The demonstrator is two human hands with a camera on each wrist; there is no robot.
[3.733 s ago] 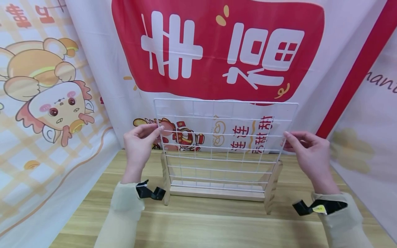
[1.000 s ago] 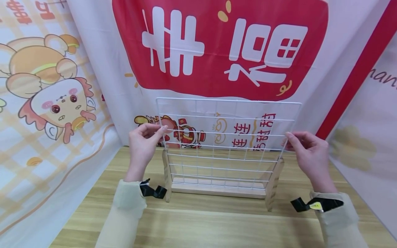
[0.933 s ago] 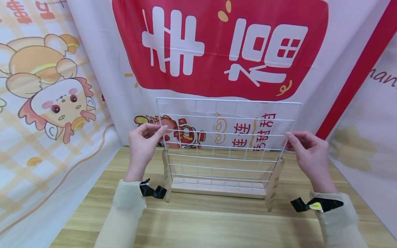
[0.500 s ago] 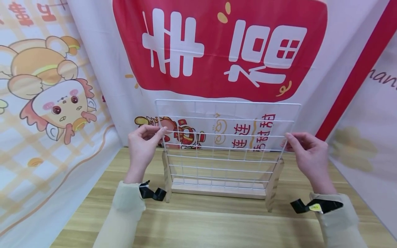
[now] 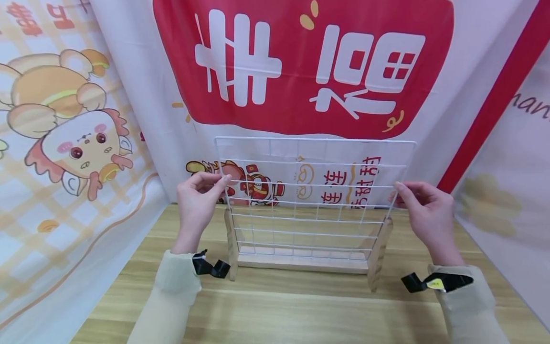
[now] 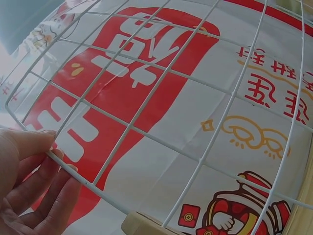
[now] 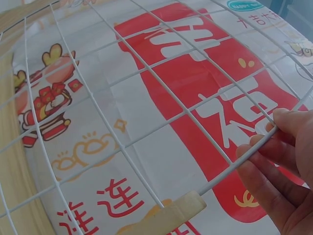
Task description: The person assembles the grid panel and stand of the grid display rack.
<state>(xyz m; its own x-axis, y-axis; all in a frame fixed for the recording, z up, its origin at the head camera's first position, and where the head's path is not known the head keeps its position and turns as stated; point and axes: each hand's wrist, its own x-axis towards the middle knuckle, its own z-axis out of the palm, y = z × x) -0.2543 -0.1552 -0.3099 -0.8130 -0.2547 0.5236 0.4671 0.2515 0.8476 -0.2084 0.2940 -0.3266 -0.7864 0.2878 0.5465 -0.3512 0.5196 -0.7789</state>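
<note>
A white wire grid panel point(image 5: 294, 184) stands upright in a light wooden stand point(image 5: 302, 263), made of two side posts and a crossbar. My left hand point(image 5: 198, 203) pinches the panel's left edge wire between thumb and fingers, a little above the left post. On the opposite edge, my right hand point(image 5: 429, 212) pinches the wire at about the same height. In the left wrist view the thumb and fingertips point(image 6: 46, 139) close round the frame wire. The right wrist view shows the same grip beside the post's top end point(image 7: 181, 210).
The stand rests on a wood-grain table point(image 5: 283, 310). Behind it hangs a white cloth with a large red printed patch point(image 5: 296, 62). Printed cloths also line the left side point(image 5: 86, 191) and the right side point(image 5: 494, 229). Black straps circle both wrists.
Both hands keep the same pinch on the panel's edges. Panel and stand stay in place; the head view shifts only slightly.
</note>
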